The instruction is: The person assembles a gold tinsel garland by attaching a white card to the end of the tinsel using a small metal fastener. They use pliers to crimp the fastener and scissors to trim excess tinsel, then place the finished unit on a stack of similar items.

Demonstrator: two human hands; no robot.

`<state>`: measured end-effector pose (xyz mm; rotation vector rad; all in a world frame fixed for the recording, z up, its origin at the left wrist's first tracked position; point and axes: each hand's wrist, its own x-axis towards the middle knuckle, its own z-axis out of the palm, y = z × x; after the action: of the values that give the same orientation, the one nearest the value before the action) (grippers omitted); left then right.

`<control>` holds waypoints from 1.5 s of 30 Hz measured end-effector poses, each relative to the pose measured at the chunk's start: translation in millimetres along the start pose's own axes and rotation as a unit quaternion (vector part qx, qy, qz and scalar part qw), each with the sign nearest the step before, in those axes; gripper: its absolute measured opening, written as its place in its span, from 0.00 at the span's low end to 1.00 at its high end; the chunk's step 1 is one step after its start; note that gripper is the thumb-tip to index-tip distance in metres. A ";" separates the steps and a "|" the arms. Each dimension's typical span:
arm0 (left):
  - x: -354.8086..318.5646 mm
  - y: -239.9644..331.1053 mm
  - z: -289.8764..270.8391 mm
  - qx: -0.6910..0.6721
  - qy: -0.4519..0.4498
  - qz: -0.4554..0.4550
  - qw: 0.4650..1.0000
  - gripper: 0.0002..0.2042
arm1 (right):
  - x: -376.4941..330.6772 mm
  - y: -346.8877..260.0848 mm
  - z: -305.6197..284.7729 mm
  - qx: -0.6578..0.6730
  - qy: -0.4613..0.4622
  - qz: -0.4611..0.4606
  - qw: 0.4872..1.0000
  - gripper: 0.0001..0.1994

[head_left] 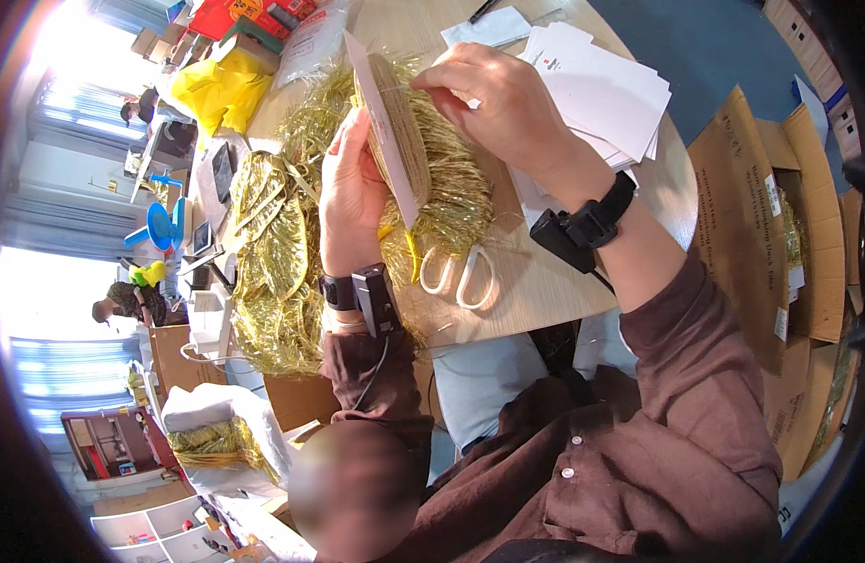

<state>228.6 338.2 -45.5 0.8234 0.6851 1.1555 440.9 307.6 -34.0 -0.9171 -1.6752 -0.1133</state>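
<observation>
— your left hand (pixel 352 183) is clamped on that white card (pixel 362 84), with the gold tinsel bundle (pixel 406 141) against it. your right hand (pixel 498 98) is just beside the upper half, fingers curled in. can't tell if they've got a strand pinched.

— ok, so which way does the card lie for you?

— between your hands, held up over the table (pixel 540 291), roughly on edge. long axis slants from the far end on your left back toward you and a bit right. tinsel side faces your right hand, so imo that's what matters. left hand's nearer, it's touching.

— any elbow room?

— left's crowded, loose tinsel heap (pixel 268 253) beside your wrist. white-handled scissors (pixel 461 281) lie nearer you, by the table's front edge. white papers (pixel 601 89) fill the right. best gap looks like the bare wood right of the scissors.
</observation>
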 end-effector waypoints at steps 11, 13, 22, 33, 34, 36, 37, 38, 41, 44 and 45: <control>-3.5 -1.0 3.6 -0.018 -0.048 0.046 0.998 0.10 | 1.1 0.3 2.9 0.033 0.025 -0.016 0.999 0.10; -4.8 -0.8 4.1 -0.015 -0.055 0.049 0.997 0.10 | 1.6 0.1 3.1 0.040 0.024 -0.013 0.999 0.10; -3.3 -1.5 4.2 -0.019 -0.040 0.062 0.997 0.10 | 0.8 0.3 1.0 0.031 0.010 -0.015 0.999 0.10; -6.1 0.4 8.6 -0.001 -0.036 0.062 0.997 0.13 | 0.8 1.9 1.3 0.025 0.004 -0.015 1.000 0.09; -6.3 0.5 8.7 -0.005 -0.044 0.063 0.997 0.13 | 0.8 1.9 1.0 0.024 0.002 -0.015 1.000 0.09; -6.8 0.6 9.4 -0.002 -0.034 0.066 0.997 0.13 | 1.1 1.7 0.7 0.025 0.003 -0.016 1.000 0.09; -7.2 0.6 9.9 -0.005 -0.039 0.068 0.997 0.13 | 1.2 1.7 0.6 0.026 0.006 -0.017 0.999 0.09; -7.6 0.5 10.5 -0.004 -0.035 0.069 0.997 0.13 | 1.1 1.5 0.5 0.027 0.007 -0.016 0.999 0.09; -8.8 0.6 11.8 -0.006 -0.042 0.069 0.997 0.13 | 0.8 1.5 0.3 0.030 -0.005 -0.008 0.999 0.07; -8.6 0.2 12.1 -0.008 -0.044 0.069 0.997 0.13 | 0.6 2.2 0.6 0.027 -0.007 -0.003 1.000 0.07; -8.3 0.1 11.9 -0.004 -0.035 0.068 0.997 0.13 | 0.5 2.4 0.8 0.026 -0.004 -0.005 1.000 0.07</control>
<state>236.1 327.9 -38.6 0.9100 0.5741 1.2449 441.7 310.0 -34.8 -0.8709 -1.6828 -0.0721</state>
